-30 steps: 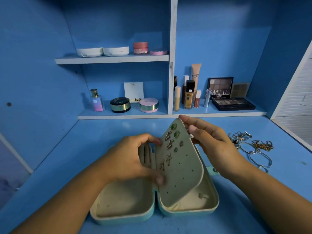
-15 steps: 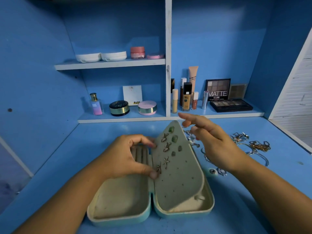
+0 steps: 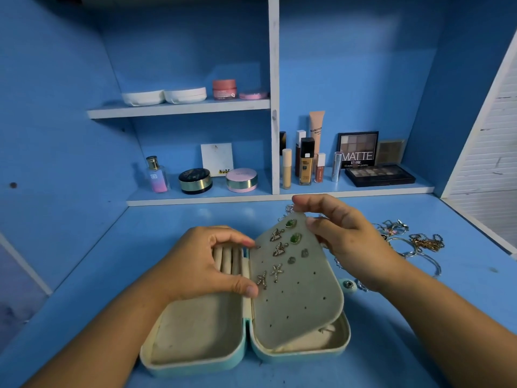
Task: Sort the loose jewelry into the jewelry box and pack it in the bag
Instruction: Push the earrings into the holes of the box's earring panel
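Loose jewelry (image 3: 419,243) lay on the desk (image 3: 156,228) right of the open jewelry box (image 3: 195,357), just beyond the right hand (image 3: 349,236), which pinched the box's earring flap (image 3: 302,298) by its far corner; the left hand (image 3: 201,264), farther off, gripped the flap's hinge edge.

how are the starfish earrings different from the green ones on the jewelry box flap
The silver starfish-shaped earrings are thin, five-armed and metal; the green stone earrings are rounded and coloured. The starfish sit lower on the flap, by the left hand; the green ones sit near the top, by the right hand. Both pairs are pinned to the beige earring panel.
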{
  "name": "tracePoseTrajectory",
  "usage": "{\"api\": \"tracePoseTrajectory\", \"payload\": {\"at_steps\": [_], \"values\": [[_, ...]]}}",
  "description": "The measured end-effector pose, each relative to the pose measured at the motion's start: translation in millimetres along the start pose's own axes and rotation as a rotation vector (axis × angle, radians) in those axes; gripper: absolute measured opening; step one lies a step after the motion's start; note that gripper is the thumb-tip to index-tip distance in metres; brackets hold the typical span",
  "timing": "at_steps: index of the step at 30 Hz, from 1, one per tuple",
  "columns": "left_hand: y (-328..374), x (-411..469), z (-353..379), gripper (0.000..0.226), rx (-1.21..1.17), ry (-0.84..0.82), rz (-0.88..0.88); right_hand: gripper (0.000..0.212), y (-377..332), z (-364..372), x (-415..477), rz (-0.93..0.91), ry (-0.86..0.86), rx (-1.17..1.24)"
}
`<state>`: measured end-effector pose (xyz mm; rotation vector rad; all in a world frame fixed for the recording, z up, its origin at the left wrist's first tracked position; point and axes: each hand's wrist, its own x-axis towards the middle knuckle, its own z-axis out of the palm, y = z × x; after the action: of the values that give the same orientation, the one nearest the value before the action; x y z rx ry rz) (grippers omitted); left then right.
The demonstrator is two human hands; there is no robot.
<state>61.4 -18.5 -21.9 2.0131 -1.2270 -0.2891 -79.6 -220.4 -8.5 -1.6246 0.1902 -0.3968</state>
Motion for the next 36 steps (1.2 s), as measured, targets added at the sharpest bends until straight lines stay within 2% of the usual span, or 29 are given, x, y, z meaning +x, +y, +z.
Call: {"api": "tracePoseTrajectory", "payload": {"at_steps": [4, 15, 23, 25, 28, 31, 36], "values": [[3.8, -1.0, 2.1, 0.066, 0.068, 0.001, 0.065, 0.028, -0.1, 1.6, 0.2, 0.0, 0.009, 0.015], [5.3, -2.7, 2.4, 0.072, 0.132, 0.05, 0.07, 0.024, -0.3, 6.3, -3.6, -0.061, 0.011, 0.108], [1.3, -0.8, 2.6, 0.077, 0.083, 0.027, 0.034, 0.025, 2.3, 14.0, -6.5, -0.149, -0.083, 0.172], [-0.6, -0.6, 1.5, 0.078, 0.04, 0.011, 0.011, 0.027, 7.7, 15.6, -5.8, -0.179, -0.13, 0.128], [-1.3, 0.9, 1.3, 0.076, 0.008, -0.002, -0.005, 0.041, 10.2, 15.6, -7.8, -0.179, -0.222, 0.032], [-2.6, 2.8, 1.9, 0.067, -0.003, 0.027, -0.05, 0.049, 5.9, 15.8, -12.5, -0.239, -0.263, -0.172], [-7.0, 4.6, 0.7, 0.063, -0.103, 0.018, -0.108, 0.051, 4.8, 20.1, -18.9, -0.232, -0.345, -0.295]]}}
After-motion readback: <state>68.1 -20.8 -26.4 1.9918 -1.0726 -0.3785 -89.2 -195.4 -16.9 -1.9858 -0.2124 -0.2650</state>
